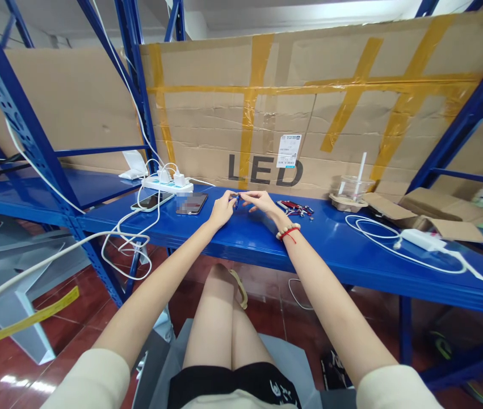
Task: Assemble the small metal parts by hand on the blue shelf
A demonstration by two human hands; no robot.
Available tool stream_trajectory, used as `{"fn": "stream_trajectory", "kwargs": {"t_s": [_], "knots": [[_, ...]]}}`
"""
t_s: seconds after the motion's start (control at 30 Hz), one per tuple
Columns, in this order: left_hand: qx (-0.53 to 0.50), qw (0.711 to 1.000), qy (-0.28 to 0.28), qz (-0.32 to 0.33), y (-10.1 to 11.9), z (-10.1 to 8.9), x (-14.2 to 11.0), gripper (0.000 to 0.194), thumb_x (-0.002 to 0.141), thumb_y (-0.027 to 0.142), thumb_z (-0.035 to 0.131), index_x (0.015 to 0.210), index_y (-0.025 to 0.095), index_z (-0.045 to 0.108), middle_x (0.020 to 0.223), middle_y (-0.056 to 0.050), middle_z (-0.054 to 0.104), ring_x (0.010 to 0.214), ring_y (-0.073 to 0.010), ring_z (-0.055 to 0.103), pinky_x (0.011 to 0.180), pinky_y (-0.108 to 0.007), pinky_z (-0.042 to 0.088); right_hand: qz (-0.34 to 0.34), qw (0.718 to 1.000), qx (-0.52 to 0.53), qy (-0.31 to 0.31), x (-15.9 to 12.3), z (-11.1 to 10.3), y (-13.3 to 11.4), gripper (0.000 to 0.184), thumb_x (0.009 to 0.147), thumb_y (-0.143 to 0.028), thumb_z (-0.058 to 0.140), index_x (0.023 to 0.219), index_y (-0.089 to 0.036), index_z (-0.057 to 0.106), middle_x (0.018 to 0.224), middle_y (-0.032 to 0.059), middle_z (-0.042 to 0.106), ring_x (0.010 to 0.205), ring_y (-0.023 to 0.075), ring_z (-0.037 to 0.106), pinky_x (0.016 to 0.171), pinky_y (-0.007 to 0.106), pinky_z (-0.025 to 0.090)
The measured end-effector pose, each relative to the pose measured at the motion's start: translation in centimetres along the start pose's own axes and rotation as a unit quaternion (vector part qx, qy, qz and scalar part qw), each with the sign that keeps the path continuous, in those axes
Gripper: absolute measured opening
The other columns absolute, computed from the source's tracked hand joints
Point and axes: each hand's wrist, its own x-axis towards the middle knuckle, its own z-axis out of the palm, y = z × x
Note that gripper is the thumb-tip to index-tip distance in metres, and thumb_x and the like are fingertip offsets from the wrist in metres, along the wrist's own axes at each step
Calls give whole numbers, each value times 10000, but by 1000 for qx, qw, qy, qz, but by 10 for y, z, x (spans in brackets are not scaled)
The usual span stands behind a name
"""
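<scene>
Above the blue shelf top, my left hand [223, 209] pinches a small dark blue piece [236, 200] between thumb and fingers. The piece is too small to name, and part of it is hidden by the fingertips. My right hand [262, 201] comes in from the other side with its fingers stretched out, fingertips close to the piece; whether they touch it I cannot tell. Just right of that hand lies a small heap of red, blue and silvery pieces [295, 209], partly behind the wrist.
Left of my hands lie a dark phone [192, 204], a second phone [152, 202] and a white power strip [167, 184] with looping cables. Rightward are a plastic cup [355, 187] with a straw, a white adapter [423, 240] and cardboard pieces. A large cardboard sheet [207, 125] stands behind.
</scene>
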Motion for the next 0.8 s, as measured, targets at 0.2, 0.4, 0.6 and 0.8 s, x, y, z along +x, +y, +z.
{"fn": "stream_trajectory", "kwargs": {"t_s": [0.2,0.4,0.6,0.8], "knots": [[13,1000,-14,20,1,-1,0,221,847,230,392,998,183,546,679,-4,588,684,-139,563,736,-251,424,32,998,12,43,2,-3,2,388,650,-437,700,906,-145,702,888,78,683,756,139,610,504,163,436],[21,999,-41,23,1,-1,0,244,857,243,367,1012,196,549,658,8,576,669,-138,560,720,-247,421,112,993,26,28,-5,-3,-7,387,619,-440,729,891,-165,706,925,67,675,679,92,585,499,148,415],[11,998,-53,31,1,-1,-1,203,850,235,393,987,189,536,668,14,583,678,-129,564,725,-244,430,140,990,2,23,-9,-3,-8,377,594,-475,734,814,-170,715,858,50,671,621,80,564,478,147,400],[-22,997,-55,54,4,-3,-4,98,806,203,468,851,162,545,860,-35,654,802,-141,604,776,-256,449,140,990,-18,6,-11,-2,-7,365,622,-483,716,806,-168,720,821,51,663,601,71,534,467,140,388]]}}
